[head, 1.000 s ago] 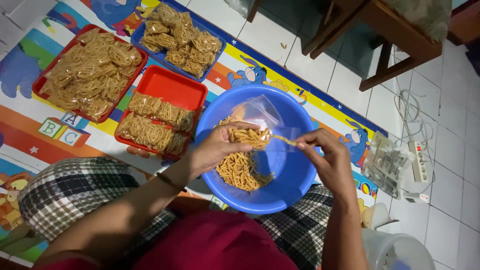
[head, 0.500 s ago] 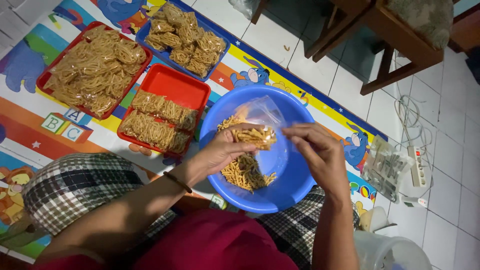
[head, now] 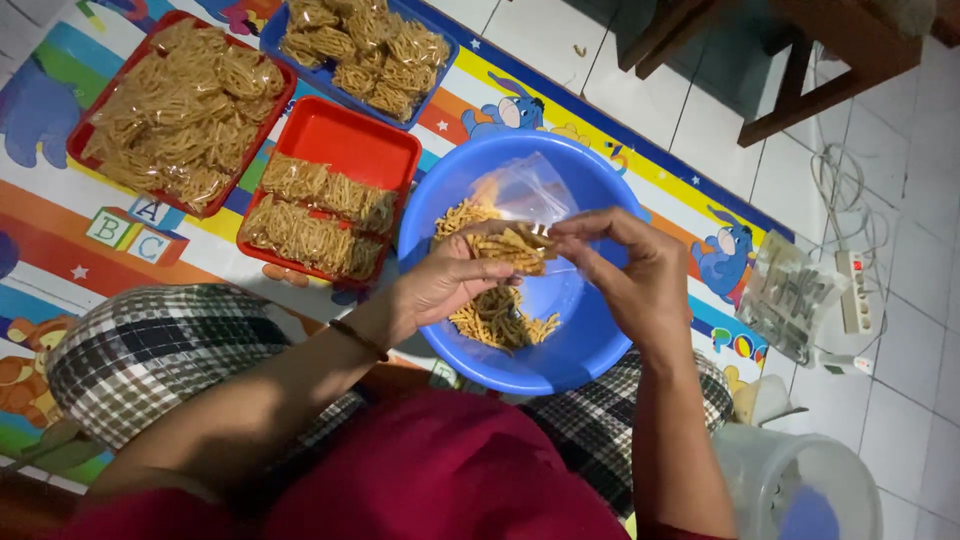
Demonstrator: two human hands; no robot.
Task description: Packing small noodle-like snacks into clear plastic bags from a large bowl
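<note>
My left hand (head: pixel 445 280) cups a small handful of yellow-brown fried noodle sticks (head: pixel 512 247) over a blue plastic basin (head: pixel 590 345). My right hand (head: pixel 625 270) meets it from the right, fingertips pinching the sticks and the edge of a small clear plastic bag (head: pixel 525 190) that lies in the basin. More loose sticks (head: pixel 500 320) sit on the basin's bottom. The basin rests between my knees, which are covered in checked cloth.
A red tray (head: pixel 375 150) holds packed bags of sticks beside the basin. A larger red tray (head: pixel 85 150) and a blue tray (head: pixel 275 45) of bags lie further left. Clear bags (head: pixel 790 295), a power strip (head: pixel 858 290), a plastic jar (head: pixel 800 490) and wooden chair legs (head: pixel 800 85) are on the right.
My right hand has moved left to join the left hand at the handful of sticks. The view has shifted slightly.
</note>
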